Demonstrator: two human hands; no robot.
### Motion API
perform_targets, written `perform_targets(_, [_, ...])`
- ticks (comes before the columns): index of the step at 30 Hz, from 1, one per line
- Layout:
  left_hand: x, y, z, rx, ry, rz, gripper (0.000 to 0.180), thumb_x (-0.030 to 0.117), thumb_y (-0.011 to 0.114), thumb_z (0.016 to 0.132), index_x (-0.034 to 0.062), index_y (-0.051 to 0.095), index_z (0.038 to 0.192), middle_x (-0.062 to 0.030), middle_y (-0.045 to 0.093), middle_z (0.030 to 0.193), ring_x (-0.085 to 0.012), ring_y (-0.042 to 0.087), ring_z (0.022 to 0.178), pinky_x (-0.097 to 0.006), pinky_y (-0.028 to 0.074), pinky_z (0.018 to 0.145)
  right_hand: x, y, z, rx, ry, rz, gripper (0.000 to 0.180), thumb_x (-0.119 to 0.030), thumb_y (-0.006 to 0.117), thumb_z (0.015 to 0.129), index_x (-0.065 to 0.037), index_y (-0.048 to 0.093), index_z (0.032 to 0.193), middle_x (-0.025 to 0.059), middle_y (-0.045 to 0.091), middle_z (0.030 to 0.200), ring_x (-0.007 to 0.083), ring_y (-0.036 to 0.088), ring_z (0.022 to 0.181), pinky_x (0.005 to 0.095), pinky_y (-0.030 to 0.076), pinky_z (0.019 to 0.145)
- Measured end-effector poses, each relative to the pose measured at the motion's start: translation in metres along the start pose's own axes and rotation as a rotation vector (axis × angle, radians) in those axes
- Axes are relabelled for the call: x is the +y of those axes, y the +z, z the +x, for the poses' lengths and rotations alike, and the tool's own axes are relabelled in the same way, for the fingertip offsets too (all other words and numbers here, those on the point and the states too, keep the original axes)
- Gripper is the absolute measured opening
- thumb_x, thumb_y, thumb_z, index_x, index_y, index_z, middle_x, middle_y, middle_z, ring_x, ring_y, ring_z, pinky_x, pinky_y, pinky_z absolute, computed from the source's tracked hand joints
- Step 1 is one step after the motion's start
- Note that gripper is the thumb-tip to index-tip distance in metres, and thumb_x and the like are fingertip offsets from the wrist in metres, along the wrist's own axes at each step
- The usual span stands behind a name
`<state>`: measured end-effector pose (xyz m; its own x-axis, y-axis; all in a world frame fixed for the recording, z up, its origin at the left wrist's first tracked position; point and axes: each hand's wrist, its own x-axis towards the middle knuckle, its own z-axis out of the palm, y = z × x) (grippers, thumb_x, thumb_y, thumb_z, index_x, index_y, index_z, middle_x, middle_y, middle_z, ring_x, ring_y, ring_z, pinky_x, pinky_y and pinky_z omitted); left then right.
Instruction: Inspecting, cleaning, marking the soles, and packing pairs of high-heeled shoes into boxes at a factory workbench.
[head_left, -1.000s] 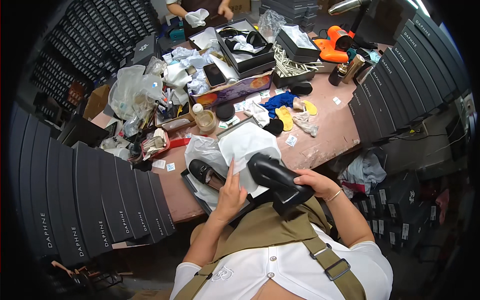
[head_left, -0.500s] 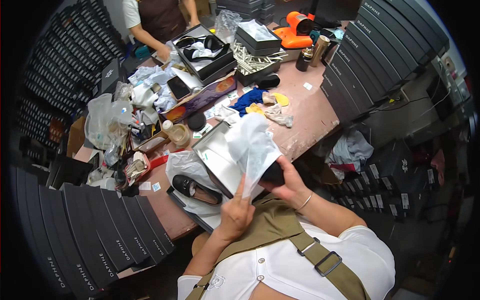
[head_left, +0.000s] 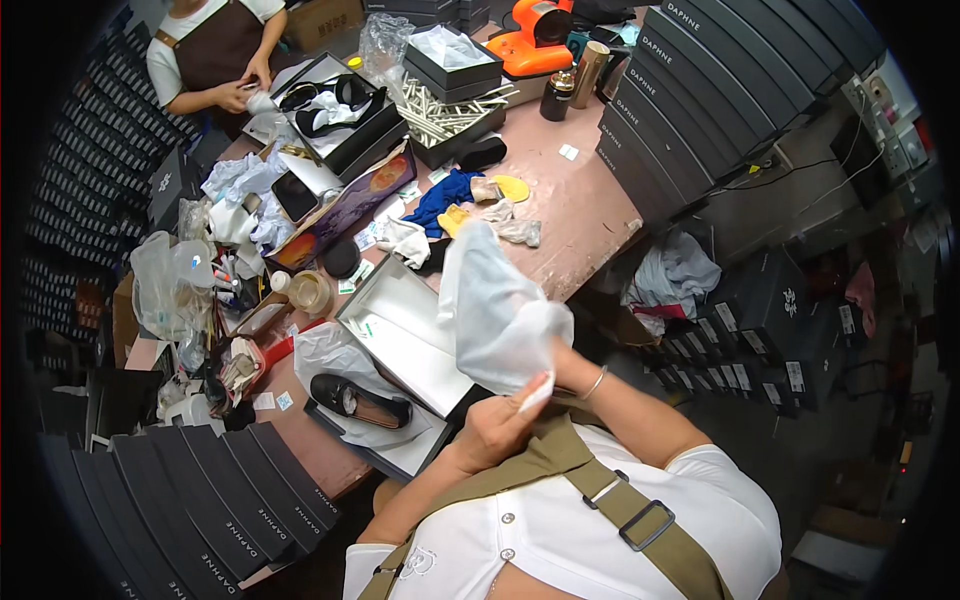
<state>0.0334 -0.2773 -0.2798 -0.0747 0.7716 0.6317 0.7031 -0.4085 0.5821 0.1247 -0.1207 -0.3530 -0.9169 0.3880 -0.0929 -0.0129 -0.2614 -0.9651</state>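
I hold a white cloth bag [head_left: 495, 310] up in front of my chest. My left hand [head_left: 495, 432] pinches its lower edge. My right hand [head_left: 572, 368] grips the bag from behind and is mostly hidden by it, with a bracelet on its wrist. The black shoe from the earlier frames is no longer visible. Below the bag an open shoe box [head_left: 385, 300] with a white inside lies on the table. Beside it a black loafer [head_left: 358, 400] rests on white paper in a second tray.
Rows of black shoe boxes stand at the lower left [head_left: 200, 490] and along the right [head_left: 720, 80]. Across the cluttered table a co-worker [head_left: 215, 50] handles something white. A blue cloth [head_left: 445, 195], a tape roll [head_left: 310, 292] and an orange device [head_left: 540, 25] lie around.
The black shoe in my right hand has gone out of sight behind the white bag. The bag has risen in front of me, and my left hand has moved to its lower edge.
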Motion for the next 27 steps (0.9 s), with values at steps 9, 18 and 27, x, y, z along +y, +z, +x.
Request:
perform_targets(9, [-0.015, 0.023, 0.040, -0.071, 0.089, -0.043, 0.041, 0.006, 0.061, 0.074, 0.0036, 0.062, 0.115, -0.0153, 0.060, 0.124, -0.0135, 0.055, 0.054, -0.027, 0.047, 0.051, -0.020, -0.026, 0.006, 0.255, 0.204, 0.647, 0.032, -0.015, 0.056, 0.087, -0.001, 0.053, 0.115, 0.0156, 0.059, 0.115, 0.0276, 0.060, 0.100, 0.0348, 0.049, 0.088])
perform_targets(18, [-0.025, 0.046, 0.060, -0.417, 0.037, -0.255, 0.051, 0.009, 0.055, 0.080, 0.0068, 0.049, 0.131, -0.0113, 0.054, 0.130, -0.0239, 0.063, 0.076, -0.033, 0.052, 0.064, -0.026, -0.097, 0.081, 0.524, -0.052, -0.582, 0.020, -0.010, 0.056, 0.082, 0.000, 0.063, 0.097, 0.0175, 0.064, 0.104, 0.0314, 0.064, 0.089, 0.0363, 0.051, 0.081])
perform_targets(27, [-0.035, -0.063, -0.096, 0.844, -1.027, 0.309, 0.041, -0.003, 0.056, 0.084, -0.0018, 0.051, 0.125, -0.0130, 0.054, 0.122, -0.0227, 0.055, 0.105, -0.033, 0.044, 0.092, -0.101, -0.054, 0.120, -0.440, 0.029, -1.164, 0.020, -0.014, 0.057, 0.082, 0.003, 0.067, 0.086, 0.0248, 0.065, 0.085, 0.0394, 0.063, 0.080, 0.0409, 0.052, 0.074])
